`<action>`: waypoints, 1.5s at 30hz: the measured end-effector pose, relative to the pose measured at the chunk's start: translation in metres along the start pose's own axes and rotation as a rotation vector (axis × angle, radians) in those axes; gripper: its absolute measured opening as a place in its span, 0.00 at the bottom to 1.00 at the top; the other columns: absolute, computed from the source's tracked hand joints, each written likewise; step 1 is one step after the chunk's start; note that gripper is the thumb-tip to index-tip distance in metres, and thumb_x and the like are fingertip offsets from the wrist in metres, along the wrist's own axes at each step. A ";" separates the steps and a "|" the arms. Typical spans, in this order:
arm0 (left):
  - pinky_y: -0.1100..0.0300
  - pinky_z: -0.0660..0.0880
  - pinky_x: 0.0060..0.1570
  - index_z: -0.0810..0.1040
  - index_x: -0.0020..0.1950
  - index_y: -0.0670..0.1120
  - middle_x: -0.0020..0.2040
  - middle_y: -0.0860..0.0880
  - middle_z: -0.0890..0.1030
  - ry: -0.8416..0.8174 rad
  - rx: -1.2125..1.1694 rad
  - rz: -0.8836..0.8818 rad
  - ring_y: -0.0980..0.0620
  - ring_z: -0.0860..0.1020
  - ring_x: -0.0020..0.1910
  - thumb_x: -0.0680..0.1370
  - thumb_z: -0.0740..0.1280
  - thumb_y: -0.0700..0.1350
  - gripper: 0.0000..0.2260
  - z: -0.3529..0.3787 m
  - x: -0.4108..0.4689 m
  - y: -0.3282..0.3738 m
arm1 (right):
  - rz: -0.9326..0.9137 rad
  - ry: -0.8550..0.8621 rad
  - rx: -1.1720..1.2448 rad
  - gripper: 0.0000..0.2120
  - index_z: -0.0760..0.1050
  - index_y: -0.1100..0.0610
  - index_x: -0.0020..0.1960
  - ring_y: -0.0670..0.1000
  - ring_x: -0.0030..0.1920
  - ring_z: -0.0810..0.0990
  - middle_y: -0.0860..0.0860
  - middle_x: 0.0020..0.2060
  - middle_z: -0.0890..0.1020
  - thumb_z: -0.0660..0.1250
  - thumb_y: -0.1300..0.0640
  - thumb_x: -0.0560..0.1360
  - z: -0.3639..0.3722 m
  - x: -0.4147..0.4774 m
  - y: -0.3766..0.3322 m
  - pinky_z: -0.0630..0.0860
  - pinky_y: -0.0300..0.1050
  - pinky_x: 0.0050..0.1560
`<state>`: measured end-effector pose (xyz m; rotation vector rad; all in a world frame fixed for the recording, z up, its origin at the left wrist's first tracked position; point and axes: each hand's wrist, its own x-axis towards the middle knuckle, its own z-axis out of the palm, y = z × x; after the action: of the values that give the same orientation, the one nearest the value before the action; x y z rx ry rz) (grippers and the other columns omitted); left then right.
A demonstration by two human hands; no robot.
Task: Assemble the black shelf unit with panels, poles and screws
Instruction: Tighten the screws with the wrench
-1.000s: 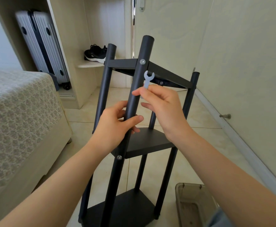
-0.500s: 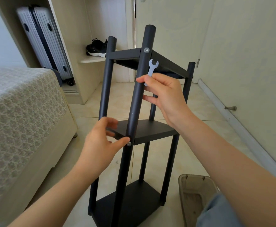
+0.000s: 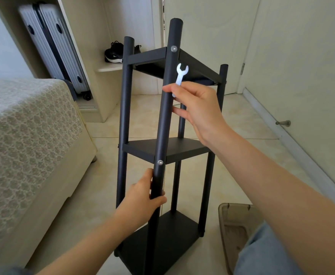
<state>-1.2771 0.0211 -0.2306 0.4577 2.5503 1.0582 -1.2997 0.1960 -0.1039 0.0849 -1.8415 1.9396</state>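
The black shelf unit [image 3: 182, 149] stands upright on the tiled floor with three panels between black poles. Silver screws show on the near pole [image 3: 165, 116], one at the top panel [image 3: 174, 49] and one at the middle panel [image 3: 160, 162]. My left hand [image 3: 142, 199] grips the near pole just below the middle panel. My right hand [image 3: 196, 108] pinches a small white flat wrench [image 3: 180, 76] beside the pole, under the top screw; the wrench's open jaw points up and is apart from the screw.
A bed with a patterned cover [image 3: 23, 135] stands close on the left. A translucent plastic bin [image 3: 236, 231] lies on the floor at lower right. Behind are a wardrobe with a suitcase [image 3: 53, 46], black shoes [image 3: 114, 54], and a door with a floor stop [image 3: 283, 123] on the right.
My left hand slid down the near pole from above the middle panel to below it and grips again. My right hand with the wrench stayed near the top panel. The view pulled back.
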 end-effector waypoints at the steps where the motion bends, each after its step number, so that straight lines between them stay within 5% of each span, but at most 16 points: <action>1: 0.56 0.80 0.56 0.62 0.60 0.60 0.49 0.59 0.78 0.000 0.001 -0.007 0.59 0.80 0.45 0.77 0.72 0.43 0.22 0.000 0.001 0.001 | 0.003 0.004 0.001 0.07 0.84 0.59 0.49 0.43 0.50 0.82 0.51 0.49 0.84 0.67 0.61 0.78 -0.002 0.000 0.001 0.82 0.42 0.50; 7: 0.48 0.79 0.60 0.64 0.68 0.53 0.60 0.49 0.79 0.003 0.014 -0.026 0.47 0.81 0.58 0.78 0.71 0.42 0.24 -0.008 0.007 0.006 | 0.086 0.025 -0.159 0.07 0.85 0.52 0.46 0.44 0.58 0.80 0.47 0.55 0.83 0.68 0.57 0.78 -0.016 -0.013 0.024 0.81 0.42 0.55; 13: 0.49 0.81 0.56 0.65 0.69 0.51 0.59 0.49 0.79 0.015 0.041 -0.036 0.47 0.81 0.56 0.77 0.73 0.42 0.25 -0.017 0.018 0.002 | 0.113 0.046 -0.400 0.08 0.83 0.47 0.42 0.36 0.46 0.78 0.43 0.40 0.82 0.68 0.55 0.77 -0.031 -0.042 0.052 0.78 0.34 0.47; 18: 0.52 0.82 0.53 0.66 0.70 0.51 0.53 0.54 0.75 0.048 0.118 -0.028 0.48 0.81 0.54 0.75 0.75 0.45 0.27 -0.021 0.022 -0.002 | 0.194 -0.039 -0.543 0.09 0.84 0.55 0.45 0.42 0.32 0.74 0.46 0.29 0.77 0.66 0.55 0.79 -0.018 -0.087 0.093 0.71 0.30 0.35; 31: 0.59 0.79 0.42 0.63 0.73 0.51 0.41 0.61 0.66 0.119 0.193 -0.074 0.54 0.75 0.42 0.74 0.75 0.44 0.32 -0.031 0.031 -0.024 | 0.284 -0.104 -0.492 0.11 0.82 0.56 0.51 0.36 0.36 0.74 0.40 0.33 0.74 0.61 0.56 0.82 0.031 -0.108 0.143 0.67 0.24 0.37; 37: 0.67 0.71 0.33 0.64 0.71 0.49 0.41 0.61 0.66 0.122 0.204 -0.059 0.55 0.74 0.40 0.75 0.75 0.44 0.29 -0.032 0.033 -0.025 | 0.206 -0.112 -0.470 0.11 0.82 0.59 0.44 0.39 0.27 0.72 0.44 0.26 0.73 0.63 0.60 0.80 0.038 -0.091 0.143 0.66 0.28 0.31; 45: 0.67 0.71 0.32 0.66 0.66 0.50 0.41 0.59 0.70 0.128 0.196 -0.083 0.58 0.74 0.36 0.75 0.75 0.44 0.25 -0.033 0.033 -0.025 | 0.195 -0.137 -0.405 0.11 0.83 0.56 0.41 0.43 0.28 0.71 0.42 0.23 0.74 0.64 0.60 0.79 0.042 -0.079 0.145 0.69 0.36 0.33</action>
<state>-1.3247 -0.0017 -0.2331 0.3402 2.7742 0.8371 -1.2939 0.1337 -0.2624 -0.0973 -2.3748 1.6741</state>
